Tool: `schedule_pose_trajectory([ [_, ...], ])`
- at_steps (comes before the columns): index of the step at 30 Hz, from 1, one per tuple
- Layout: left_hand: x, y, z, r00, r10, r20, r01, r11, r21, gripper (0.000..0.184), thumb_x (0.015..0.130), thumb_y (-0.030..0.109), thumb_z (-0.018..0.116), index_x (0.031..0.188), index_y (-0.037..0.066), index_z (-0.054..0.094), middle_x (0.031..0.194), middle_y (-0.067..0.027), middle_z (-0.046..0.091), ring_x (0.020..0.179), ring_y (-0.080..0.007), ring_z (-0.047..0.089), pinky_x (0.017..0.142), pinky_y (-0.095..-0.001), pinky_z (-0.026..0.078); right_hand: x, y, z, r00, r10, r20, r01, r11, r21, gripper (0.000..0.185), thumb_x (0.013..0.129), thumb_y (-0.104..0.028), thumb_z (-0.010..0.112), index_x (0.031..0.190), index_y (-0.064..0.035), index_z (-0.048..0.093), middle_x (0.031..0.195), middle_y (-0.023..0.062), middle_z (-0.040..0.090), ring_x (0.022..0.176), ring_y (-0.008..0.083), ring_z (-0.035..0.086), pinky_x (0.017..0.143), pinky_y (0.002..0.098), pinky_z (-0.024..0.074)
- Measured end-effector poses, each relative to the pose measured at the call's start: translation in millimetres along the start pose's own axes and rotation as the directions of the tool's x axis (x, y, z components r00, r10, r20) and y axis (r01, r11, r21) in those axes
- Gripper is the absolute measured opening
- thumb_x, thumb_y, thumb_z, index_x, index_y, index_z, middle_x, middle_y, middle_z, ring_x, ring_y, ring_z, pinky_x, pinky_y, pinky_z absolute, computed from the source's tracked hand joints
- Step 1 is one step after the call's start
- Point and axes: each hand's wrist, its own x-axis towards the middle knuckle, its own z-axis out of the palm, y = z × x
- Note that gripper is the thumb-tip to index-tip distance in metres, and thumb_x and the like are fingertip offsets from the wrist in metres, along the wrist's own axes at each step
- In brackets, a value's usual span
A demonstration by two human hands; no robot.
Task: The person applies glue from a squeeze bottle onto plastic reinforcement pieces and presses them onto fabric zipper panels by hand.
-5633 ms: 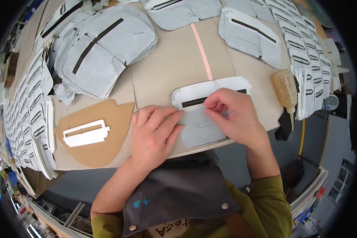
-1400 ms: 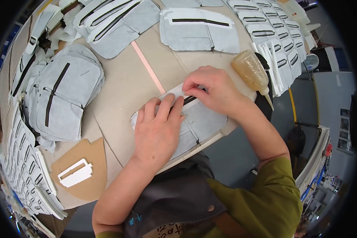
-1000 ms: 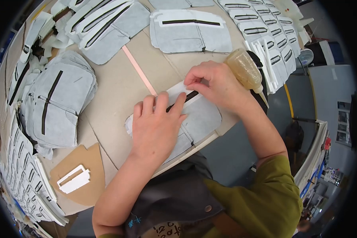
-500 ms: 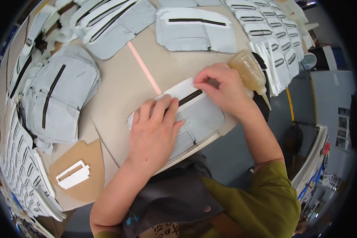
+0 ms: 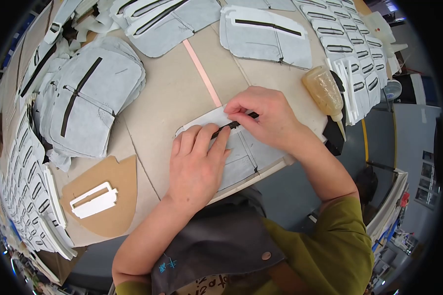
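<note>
A grey fabric panel (image 5: pixel 265 153) lies at the table's near edge, with a white backing strip (image 5: pixel 204 119) along its far side. A black strip (image 5: pixel 230 127) runs along the white one, partly covered by my fingers. My left hand (image 5: pixel 196 160) rests palm down on the panel, its fingers extended, the fingertips touching the black strip. Over the right part of the panel, my right hand (image 5: pixel 268 117) has thumb and index finger pinched together at the strip. What sits between those fingertips is hidden.
A glue bottle (image 5: pixel 323 92) lies at the right. A stack of grey panels (image 5: pixel 96 93) stands left, above a brown template (image 5: pixel 125 196) bearing a white frame piece (image 5: pixel 94 206). Another panel (image 5: pixel 266 42) lies at the back. Rows of white-framed pieces (image 5: pixel 337 32) spread along the far right.
The camera view has shifted, so the table things appear farther right. My right hand has moved left along the strip, closer to my left hand, which stays on the panel.
</note>
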Motion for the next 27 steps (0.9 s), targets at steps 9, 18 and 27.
schedule_pose_trajectory([
  [9,3,-2,1,1.000,-0.018,0.003,0.018,0.999,-0.049,0.041,0.081,0.015,0.078,0.120,0.006,0.070,0.121,-0.0061,0.061,0.112,-0.0287,0.055,0.095,-0.0431,0.043,0,-1,8,0.995,-0.041,-0.086,0.035,0.997,-0.064,0.014,0.079,0.003,0.074,0.089,-0.0061,0.070,0.082,0.0086,0.070,0.075,0.0265,0.069,0.065,0.0357,0.0556],
  [18,-3,0,0,0.998,-0.050,0.023,0.050,0.999,-0.016,0.046,0.082,0.014,0.077,0.126,0.005,0.068,0.137,-0.0032,0.062,0.117,-0.0274,0.056,0.098,-0.0416,0.045,-1,-4,10,0.994,0.081,-0.070,-0.076,0.994,0.079,0.013,0.079,0.001,0.075,0.087,-0.0064,0.068,0.082,0.0075,0.070,0.076,0.0266,0.069,0.066,0.0366,0.0559],
  [27,-13,-4,-8,0.995,-0.064,0.078,0.070,0.995,-0.078,0.046,0.084,0.008,0.073,0.130,0.007,0.067,0.142,-0.0087,0.059,0.127,-0.0297,0.055,0.101,-0.0422,0.046,-16,-11,-10,0.986,0.124,-0.112,-0.121,0.992,0.030,0.013,0.080,0.003,0.074,0.088,-0.0050,0.069,0.084,0.0077,0.069,0.072,0.0216,0.067,0.062,0.0324,0.0527],
])
